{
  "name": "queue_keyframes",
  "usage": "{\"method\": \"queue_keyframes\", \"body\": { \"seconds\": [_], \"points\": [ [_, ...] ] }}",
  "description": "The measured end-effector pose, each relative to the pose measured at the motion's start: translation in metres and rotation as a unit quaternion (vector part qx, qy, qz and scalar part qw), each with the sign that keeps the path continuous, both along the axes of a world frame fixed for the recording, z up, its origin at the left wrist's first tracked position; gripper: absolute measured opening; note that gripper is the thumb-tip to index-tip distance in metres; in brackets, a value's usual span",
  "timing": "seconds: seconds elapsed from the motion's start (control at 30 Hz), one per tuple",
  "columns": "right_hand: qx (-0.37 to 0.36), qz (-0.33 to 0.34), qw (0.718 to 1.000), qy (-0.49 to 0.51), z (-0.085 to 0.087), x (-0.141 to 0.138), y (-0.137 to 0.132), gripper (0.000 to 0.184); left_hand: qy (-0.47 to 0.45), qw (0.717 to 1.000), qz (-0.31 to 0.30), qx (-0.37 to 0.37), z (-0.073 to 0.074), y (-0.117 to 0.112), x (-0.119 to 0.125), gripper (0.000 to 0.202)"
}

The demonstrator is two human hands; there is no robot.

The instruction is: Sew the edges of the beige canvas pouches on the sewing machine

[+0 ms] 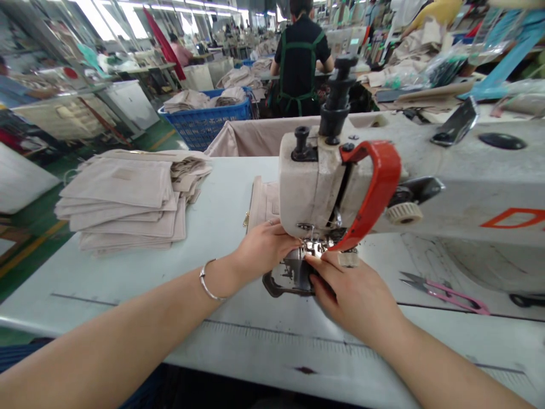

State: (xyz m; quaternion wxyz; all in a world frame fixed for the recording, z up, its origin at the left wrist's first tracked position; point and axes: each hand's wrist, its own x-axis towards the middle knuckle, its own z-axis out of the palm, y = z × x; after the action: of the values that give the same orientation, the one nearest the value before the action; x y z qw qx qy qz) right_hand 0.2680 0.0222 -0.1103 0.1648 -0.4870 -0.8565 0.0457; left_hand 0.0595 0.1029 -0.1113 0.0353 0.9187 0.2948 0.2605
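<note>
Left grip (264,247), right grip (355,292) by sewing machine (300,184), cannot tell if either grasps, beige fabric (263,205) just beyond left grip.

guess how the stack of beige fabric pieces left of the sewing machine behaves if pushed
The stack of beige fabric pieces would probably shear sideways, as its layers sit unevenly. Individual pieces seem likely to flop, given the rumpled edges at its right.

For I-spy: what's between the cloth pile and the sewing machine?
In the head view: pale tabletop, then a beige cloth piece, with the left hand at its visible near end.
</note>
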Motion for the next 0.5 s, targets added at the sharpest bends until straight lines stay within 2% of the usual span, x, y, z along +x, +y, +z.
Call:
{"method": "queue_keyframes", "body": {
  "seconds": [0.23, 0.3, 0.4, 0.5],
  "points": [
    [0.011, 0.01, 1.0, 0.005, -0.001, -0.001, 0.0, 0.03, 0.037, 0.999, 0.021, 0.002, 0.0, 0.0, 0.0, 0.021],
    [0.014, 0.019, 1.0, 0.017, -0.002, 0.001, 0.0, 0.029, 0.06, 0.997, 0.041, -0.013, 0.006, -0.004, 0.003, 0.02],
    [0.02, 0.041, 0.998, 0.044, -0.003, 0.006, -0.002, 0.029, 0.106, 0.988, 0.074, -0.083, 0.023, -0.016, 0.008, 0.02],
    [0.029, 0.072, 0.995, 0.056, -0.002, 0.012, -0.006, 0.033, 0.131, 0.976, 0.067, -0.16, 0.037, -0.032, 0.008, 0.017]
  ]
}}
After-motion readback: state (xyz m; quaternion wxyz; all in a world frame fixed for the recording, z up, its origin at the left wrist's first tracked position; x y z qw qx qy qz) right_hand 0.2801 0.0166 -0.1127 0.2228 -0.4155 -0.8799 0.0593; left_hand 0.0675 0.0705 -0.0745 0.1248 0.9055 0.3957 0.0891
